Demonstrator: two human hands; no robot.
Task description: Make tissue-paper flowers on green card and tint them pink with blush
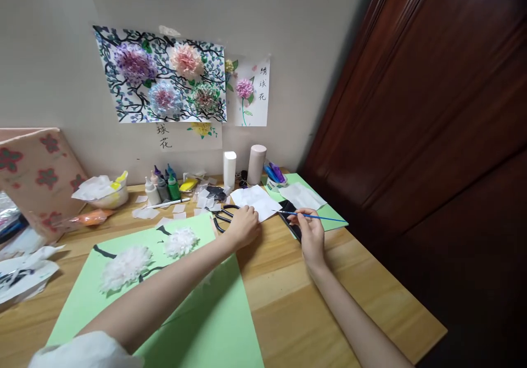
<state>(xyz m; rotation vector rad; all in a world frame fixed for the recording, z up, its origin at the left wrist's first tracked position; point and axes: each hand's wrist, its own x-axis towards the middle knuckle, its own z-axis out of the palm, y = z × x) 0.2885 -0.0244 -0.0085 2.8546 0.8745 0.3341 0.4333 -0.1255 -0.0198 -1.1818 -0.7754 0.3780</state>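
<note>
My right hand is closed on a thin blue paintbrush, its tip pointing left over a black flat object and the edge of a white paper. Reaching across the green sheet, my left hand rests by the lower edge of that white paper, next to black-handled scissors. Its fingers are bent down, and what they hold, if anything, is hidden. Two white fluffy paper flowers and black painted branches are on the green sheet.
Paint bottles, paper scraps and a white bowl stand along the back. A white box, a beige cylinder and a tub of pens are near the wall. The table's right edge lies beyond my right arm.
</note>
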